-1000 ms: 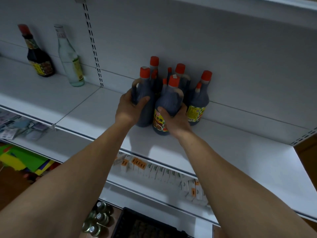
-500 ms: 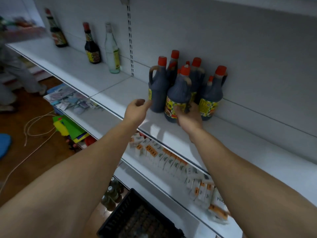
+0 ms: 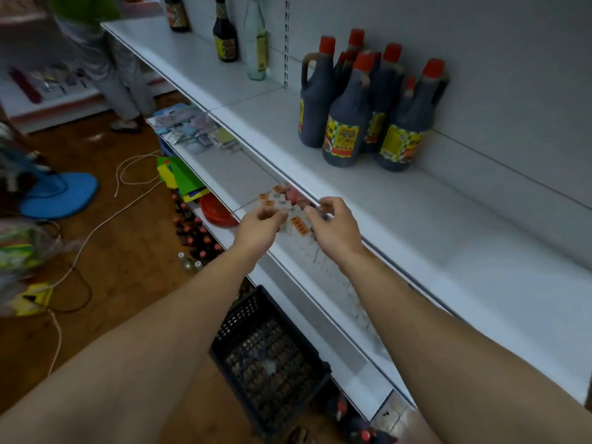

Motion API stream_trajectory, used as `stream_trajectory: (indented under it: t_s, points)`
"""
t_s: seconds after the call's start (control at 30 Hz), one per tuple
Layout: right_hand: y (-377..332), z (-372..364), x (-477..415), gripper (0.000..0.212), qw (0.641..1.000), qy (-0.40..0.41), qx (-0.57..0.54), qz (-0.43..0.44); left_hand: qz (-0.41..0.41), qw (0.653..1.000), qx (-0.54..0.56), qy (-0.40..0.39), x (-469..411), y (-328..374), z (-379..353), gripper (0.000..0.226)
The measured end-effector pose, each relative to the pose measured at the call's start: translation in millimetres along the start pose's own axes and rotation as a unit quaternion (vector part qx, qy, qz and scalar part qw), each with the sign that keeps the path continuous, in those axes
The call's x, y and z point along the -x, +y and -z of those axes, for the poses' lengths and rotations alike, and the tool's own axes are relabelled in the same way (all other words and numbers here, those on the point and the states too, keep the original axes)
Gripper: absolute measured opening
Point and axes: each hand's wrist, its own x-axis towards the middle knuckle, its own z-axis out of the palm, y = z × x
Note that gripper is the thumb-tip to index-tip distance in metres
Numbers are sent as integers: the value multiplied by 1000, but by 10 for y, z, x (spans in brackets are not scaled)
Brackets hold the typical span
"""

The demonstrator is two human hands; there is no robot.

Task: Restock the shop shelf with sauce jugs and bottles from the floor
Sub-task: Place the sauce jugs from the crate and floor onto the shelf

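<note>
Under the white metal shelf (image 3: 416, 219), small red-capped dark bottles (image 3: 192, 232) stand on the floor, probably your next stock. Your left hand (image 3: 258, 227) hovers just off the shelf's front edge, fingers loosely curled and holding nothing. Your right hand (image 3: 334, 233) beside it is equally empty. At the shelf's back wall, dark plastic sauce jugs with red caps (image 3: 349, 123) stand bunched, with labels facing out, likely for shoppers.

Pretty simple one, it's just two bare arms. The left hand (image 3: 256, 229) and right hand (image 3: 336, 233) are both bare. Back from the fingers, each wrist runs straight into a bare forearm, the left forearm (image 3: 153, 341) and the right forearm (image 3: 448, 341). They stay bare all the way to the bottom edge of the shot.
</note>
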Motion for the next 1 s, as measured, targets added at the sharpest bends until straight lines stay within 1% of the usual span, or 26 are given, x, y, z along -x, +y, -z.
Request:
stream_trajectory:
  t_s: [0.1,0.27,0.37,0.47,0.57,0.63,0.73,0.87,0.93,1.0]
  points:
    - [167,-132,268,46,1000,-15,2,-12,29,999,-10,-14,214,-315,39,21]
    - [632,-332,784,49,997,-31,33,-58,62,997,-24,-34,569,-968,19,20]
    - [989,-431,1099,47,994,-37,46,-86,81,994,-42,-67,835,-1420,-52,21]
    - [1379,-528,1413,45,989,-55,62,-122,111,984,-87,-108,1151,-1934,-172,26]
    - [1727,-569,1665,47,984,-68,66,-154,137,967,-149,-157,1404,-2337,-325,35]
    - [1981,-551,1759,47,980,-81,72,-168,161,957,-169,-172,1515,-2582,-463,39]
    - [2485,-469,1831,46,973,-92,93,-189,199,945,-193,-173,1625,-3017,-740,41]
    - [3366,-368,1947,44,957,-106,109,-246,232,920,-256,-188,1711,-3730,-1212,46]
    - [3867,-320,2018,44,950,-107,115,-270,230,908,-285,-205,1724,-4110,-1486,48]
    - [4373,-307,2115,45,939,-117,117,-303,202,894,-331,-225,1734,-4471,-1765,53]
